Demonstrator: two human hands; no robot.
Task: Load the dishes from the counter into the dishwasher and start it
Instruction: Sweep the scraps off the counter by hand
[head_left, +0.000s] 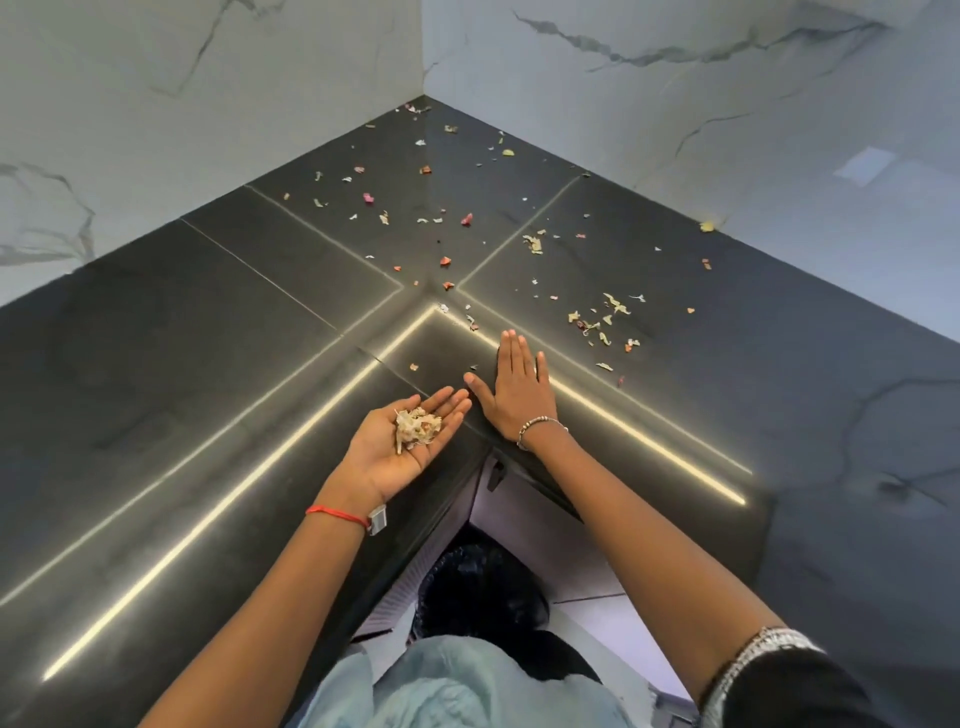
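dark stone table (208, 364) fills an inside corner between two marble walls (675, 130). food scraps (608, 317) lie scattered over the far and right parts of the table. no dishes and no dishwasher are in view.

left hand (400, 447) is held palm up at the near edge, fingers relaxed into a shallow cup, carrying a small heap of scraps (418, 428). right hand (517, 387) lies flat on the table just beside it, fingers straight and together, gripping nothing.

step in hand, as judged: clearing scraps off the table. sweep with the flat right hand toward the near edge. hold the left palm level at that edge so the heap does not spill. work from the far corner inward.

walls close both far sides. open room is on the near side only, where a dark bag-like object (478, 587) sits below the edge.
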